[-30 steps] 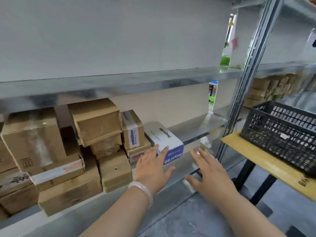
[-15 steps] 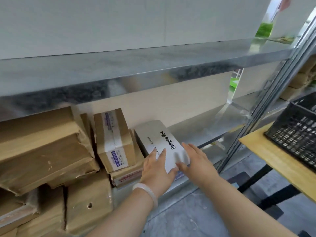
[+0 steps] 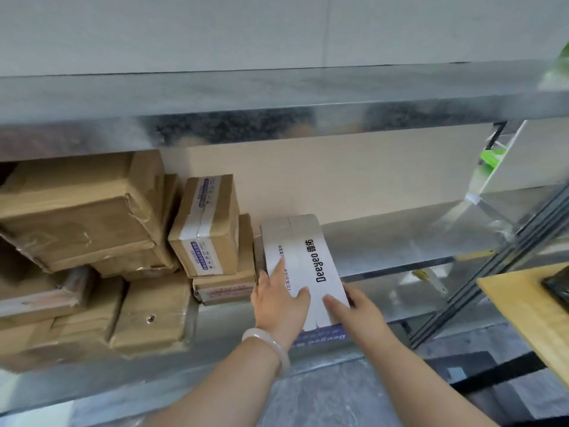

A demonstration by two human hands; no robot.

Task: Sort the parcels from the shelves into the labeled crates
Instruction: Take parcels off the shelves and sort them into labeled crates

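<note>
A white parcel box (image 3: 308,251) printed "Deeyeo", with a blue front face, lies on the metal shelf (image 3: 400,251) just right of the stacked brown parcels. My left hand (image 3: 278,306) grips its near left corner, forefinger and thumb lying on top and the other fingers down the left side. My right hand (image 3: 360,312) grips the near right corner, thumb on top and fingers round the right edge. A pale bangle sits on my left wrist.
Several taped brown cardboard parcels (image 3: 206,229) are stacked on the shelf's left half, the largest (image 3: 80,211) at far left. An upper shelf (image 3: 277,97) overhangs. A wooden table (image 3: 529,306) with a black crate corner (image 3: 557,286) stands right of the shelf's upright post (image 3: 508,263).
Both hands have reached in from in front of the shelf and closed on the white box's near end. The view has moved closer and leftward, so the crate is nearly out of frame.
</note>
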